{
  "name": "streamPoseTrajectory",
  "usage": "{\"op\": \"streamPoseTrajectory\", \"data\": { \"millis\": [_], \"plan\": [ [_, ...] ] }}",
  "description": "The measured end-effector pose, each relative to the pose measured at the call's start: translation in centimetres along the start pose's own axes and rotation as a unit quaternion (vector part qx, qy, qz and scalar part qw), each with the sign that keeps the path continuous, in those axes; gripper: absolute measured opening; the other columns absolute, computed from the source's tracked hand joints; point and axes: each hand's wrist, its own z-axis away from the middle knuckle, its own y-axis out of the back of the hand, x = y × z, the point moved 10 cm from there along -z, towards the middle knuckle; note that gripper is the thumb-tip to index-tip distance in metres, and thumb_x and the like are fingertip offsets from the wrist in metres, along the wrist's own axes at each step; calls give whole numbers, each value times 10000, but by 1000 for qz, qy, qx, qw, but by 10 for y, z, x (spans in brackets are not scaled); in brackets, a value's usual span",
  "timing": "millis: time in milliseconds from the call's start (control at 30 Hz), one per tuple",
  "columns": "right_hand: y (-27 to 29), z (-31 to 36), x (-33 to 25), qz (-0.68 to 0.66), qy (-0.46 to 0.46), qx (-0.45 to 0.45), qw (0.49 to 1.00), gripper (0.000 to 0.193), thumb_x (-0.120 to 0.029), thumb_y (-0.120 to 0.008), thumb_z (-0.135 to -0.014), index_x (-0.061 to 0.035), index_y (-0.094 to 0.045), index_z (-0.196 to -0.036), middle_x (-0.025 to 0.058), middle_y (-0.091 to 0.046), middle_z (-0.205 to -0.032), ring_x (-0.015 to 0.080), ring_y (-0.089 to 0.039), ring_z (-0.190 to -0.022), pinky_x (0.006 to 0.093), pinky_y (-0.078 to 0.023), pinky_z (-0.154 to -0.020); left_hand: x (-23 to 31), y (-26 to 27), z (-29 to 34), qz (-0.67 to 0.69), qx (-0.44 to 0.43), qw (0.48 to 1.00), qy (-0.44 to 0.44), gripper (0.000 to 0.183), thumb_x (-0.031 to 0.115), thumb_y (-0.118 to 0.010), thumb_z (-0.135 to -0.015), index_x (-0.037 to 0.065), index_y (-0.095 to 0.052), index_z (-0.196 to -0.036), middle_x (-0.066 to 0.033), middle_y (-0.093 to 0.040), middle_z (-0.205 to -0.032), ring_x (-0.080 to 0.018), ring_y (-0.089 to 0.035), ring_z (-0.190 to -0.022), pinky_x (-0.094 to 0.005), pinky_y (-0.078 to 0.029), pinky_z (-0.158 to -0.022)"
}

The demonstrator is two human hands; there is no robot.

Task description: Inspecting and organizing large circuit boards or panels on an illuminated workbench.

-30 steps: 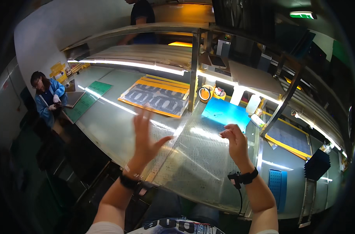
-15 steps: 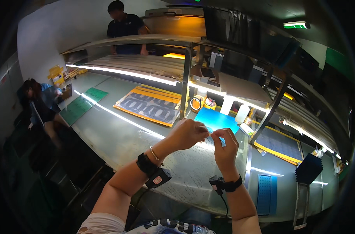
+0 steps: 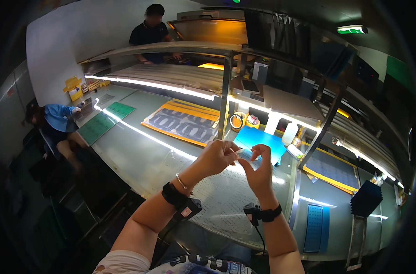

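Note:
My left hand (image 3: 217,155) is raised above the table, its fingertips pinched on a thin, pale, see-through strip (image 3: 240,151). What the strip is exactly cannot be made out. Close beside it is my right hand (image 3: 259,171), thumb and fingers apart, the thumb tip near the left fingertips. Below both hands a large clear sheet with rows of small dark marks (image 3: 217,196) lies on the grey table (image 3: 121,153). Just beyond the hands is a bright blue sheet (image 3: 262,140).
Orange-edged dark panels (image 3: 185,122) lie at the far left; a similar panel (image 3: 331,166) is at the right. A metal shelf post (image 3: 225,96) rises behind my hands. A tape roll (image 3: 236,121) and a white bottle (image 3: 290,133) stand beyond. Two people (image 3: 148,34) work farther off.
My right thumb and fingers have spread apart from their pinch, while the left stays pinched and a pale strip shows at its fingertips. The seated person at left has leaned toward the table.

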Motion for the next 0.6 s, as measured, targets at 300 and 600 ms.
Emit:
{"op": "streamPoseTrajectory", "data": {
  "millis": [300, 600],
  "plan": [
    [2, 8, -13, 117, 96, 94, 984, 159, -48, -676, -735, -31, -520, -761, 79, -484, -792, 236, -503, -827, 358, -399, -835, 8, -26, 20, -16, 1, 1000, -5, 172, 113, -538, -871, -36, -623, -879, -114, -663, -715, -174, -662, -597, -268, -510, -560],
    [42, 11, 90, -350, -220, 251, 875, 97, -143, -557, -911, -47, -546, -920, 47, -605, -922, 130, -544, -873, 252, -422, -747, 2, -29, 28, -11, -16, 999, 40, 194, 129, -547, -882, -50, -619, -901, -117, -678, -768, -174, -662, -602, -268, -507, -550]
  ]
}}
